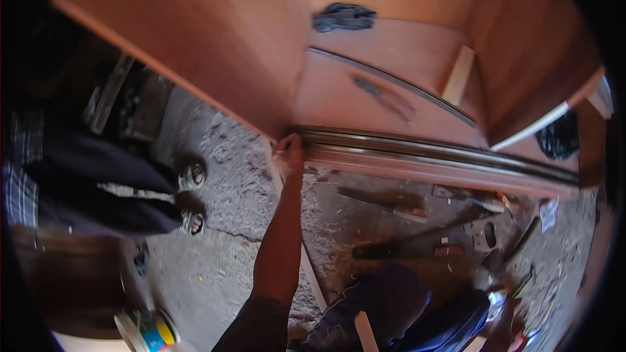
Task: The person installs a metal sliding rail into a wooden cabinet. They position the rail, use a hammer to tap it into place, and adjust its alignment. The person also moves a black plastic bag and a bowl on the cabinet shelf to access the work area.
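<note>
My left hand (289,153) reaches forward to the front left corner of a reddish-brown wooden cabinet (391,163). Its fingers are closed at the left end of a metal double track (430,150), which runs along the cabinet's front edge. The fingertips are partly blurred, and the track's tip is hidden by them. Inside the cabinet, behind the track, lie a pair of pliers (385,98), a long thin dark strip (398,81) and a pale wood block (459,75). My right hand is out of view.
A crumpled black plastic bag (344,17) lies deeper inside. On the rough floor are a handsaw (484,234), a wooden-handled tool (407,213) and scraps. One person stands at left in sandals (191,177); another in blue (391,300) crouches below. A bucket (150,331) stands lower left.
</note>
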{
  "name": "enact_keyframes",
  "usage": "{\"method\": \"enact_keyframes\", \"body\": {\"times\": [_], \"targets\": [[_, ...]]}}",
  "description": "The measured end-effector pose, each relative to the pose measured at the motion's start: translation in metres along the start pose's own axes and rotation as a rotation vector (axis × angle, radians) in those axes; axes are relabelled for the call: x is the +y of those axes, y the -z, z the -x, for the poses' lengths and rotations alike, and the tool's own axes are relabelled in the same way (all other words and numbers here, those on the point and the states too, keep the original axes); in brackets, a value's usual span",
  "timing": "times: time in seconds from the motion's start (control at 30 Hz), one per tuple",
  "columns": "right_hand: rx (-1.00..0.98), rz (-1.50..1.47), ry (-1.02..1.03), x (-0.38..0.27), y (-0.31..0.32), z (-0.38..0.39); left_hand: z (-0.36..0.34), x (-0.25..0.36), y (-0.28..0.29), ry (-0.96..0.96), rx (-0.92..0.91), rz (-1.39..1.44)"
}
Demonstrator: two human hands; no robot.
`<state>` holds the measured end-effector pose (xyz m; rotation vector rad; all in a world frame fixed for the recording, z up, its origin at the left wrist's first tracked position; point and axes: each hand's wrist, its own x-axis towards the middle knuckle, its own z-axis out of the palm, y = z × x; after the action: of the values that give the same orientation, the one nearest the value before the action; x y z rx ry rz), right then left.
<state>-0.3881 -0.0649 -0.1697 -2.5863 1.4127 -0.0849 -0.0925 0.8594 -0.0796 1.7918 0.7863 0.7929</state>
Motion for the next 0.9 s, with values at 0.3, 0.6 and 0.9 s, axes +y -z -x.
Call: {"method": "enact_keyframes", "body": {"times": [0.3,0.6,0.9], "targets": [[-0.289,-0.765,0.465,-0.197,0.103,0.163,0.041,0.023,0.003,0.233,0.008,0.195],[-0.739,-0.561,1.449,-0.557,0.085,0.378,0.039,0.035,0.001,0.21,0.014,0.13],[-0.664,-0.269,1.672,-0.645,0.067,0.428,0.039,0.041,-0.001,0.246,-0.028,0.145]]}}
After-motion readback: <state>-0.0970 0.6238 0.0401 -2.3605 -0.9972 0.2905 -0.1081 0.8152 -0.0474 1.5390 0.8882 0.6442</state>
